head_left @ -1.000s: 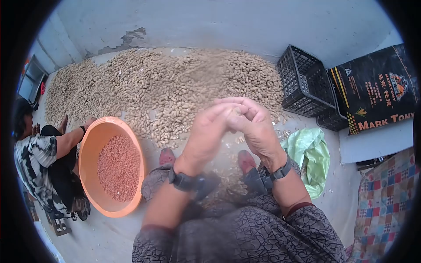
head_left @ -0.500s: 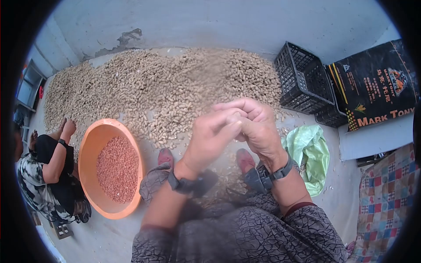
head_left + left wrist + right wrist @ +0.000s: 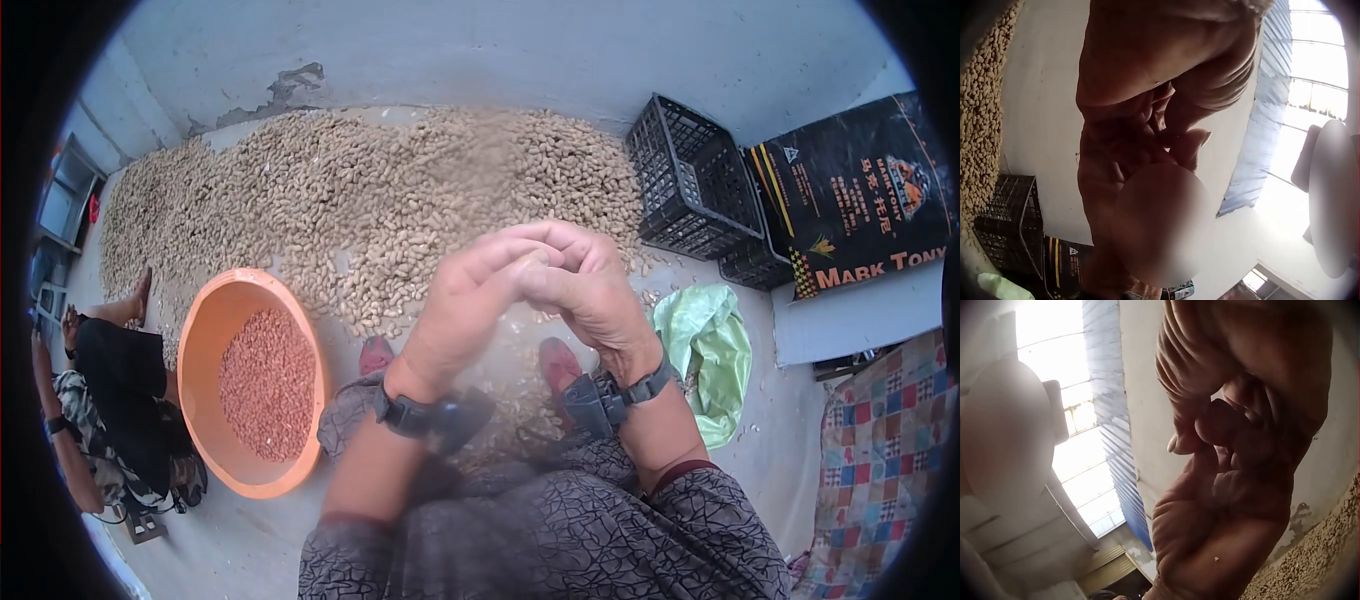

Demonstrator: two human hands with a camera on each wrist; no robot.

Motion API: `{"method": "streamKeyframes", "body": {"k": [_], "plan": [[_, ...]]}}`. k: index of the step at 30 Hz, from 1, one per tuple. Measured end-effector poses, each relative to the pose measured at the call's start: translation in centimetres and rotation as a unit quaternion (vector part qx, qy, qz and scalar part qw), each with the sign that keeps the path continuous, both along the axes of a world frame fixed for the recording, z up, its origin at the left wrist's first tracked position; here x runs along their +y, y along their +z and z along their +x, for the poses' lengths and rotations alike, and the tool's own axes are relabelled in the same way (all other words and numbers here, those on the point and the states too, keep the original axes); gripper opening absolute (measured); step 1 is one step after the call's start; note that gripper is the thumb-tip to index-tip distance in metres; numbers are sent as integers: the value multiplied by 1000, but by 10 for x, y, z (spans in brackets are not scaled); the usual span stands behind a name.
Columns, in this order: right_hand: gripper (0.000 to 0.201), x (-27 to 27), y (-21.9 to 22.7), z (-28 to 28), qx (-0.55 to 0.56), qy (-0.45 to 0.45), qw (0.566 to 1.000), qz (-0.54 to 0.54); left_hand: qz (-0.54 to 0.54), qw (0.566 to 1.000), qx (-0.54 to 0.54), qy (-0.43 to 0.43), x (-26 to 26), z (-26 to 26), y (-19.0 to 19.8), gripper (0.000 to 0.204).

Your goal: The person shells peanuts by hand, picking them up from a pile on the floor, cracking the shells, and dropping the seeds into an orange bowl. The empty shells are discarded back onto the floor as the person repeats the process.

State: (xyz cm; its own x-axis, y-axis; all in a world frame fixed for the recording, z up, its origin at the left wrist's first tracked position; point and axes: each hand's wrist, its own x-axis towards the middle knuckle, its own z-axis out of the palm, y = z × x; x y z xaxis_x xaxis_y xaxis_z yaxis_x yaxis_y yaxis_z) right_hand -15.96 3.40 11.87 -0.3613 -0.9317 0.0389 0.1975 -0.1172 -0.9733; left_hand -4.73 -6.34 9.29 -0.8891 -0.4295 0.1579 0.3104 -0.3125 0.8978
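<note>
Moved: left hand [image 3: 470, 300] closer against right hand [image 3: 585, 285] | State: fingers curled together, pinching a peanut, hidden between fingertips | Wrist views: only palms, too close | Peanut pile [image 3: 380, 200] on floor beyond.

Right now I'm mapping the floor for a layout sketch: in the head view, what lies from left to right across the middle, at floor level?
Seated person → orange basin of shelled peanuts → green bag → patchwork cloth.
</note>
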Motion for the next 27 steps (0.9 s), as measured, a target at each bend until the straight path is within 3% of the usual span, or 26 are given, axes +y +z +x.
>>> {"method": "streamKeyframes", "body": {"k": [4,6,10,12,16,19,21,25,27], "plan": [[32,3,9,4,-4,8,1000,1,40,999,22,-18,3,0,6,23],[33,5,10,1,-10,18,1000,17,-43,998,33,11,3,-2,3,24],[33,4,7,-4,9,34,999,28,-75,996,42,27,3,0,5,25],[32,5,8,-4,4,39,999,29,-122,991,44,-24,-2,3,11,28],[28,4,2,-2,-5,31,1000,1,-65,995,69,-30,6,9,14,32],[25,4,3,1,-2,19,1000,1,-130,991,15,-35,3,10,13,35],[23,5,6,4,-3,14,1000,14,-33,998,11,-47,8,9,15,34],[25,4,9,1,-5,14,1000,13,-63,997,-8,-38,6,8,15,32],[27,3,6,-1,-19,32,999,12,121,986,67,-92,5,6,19,33]]}}
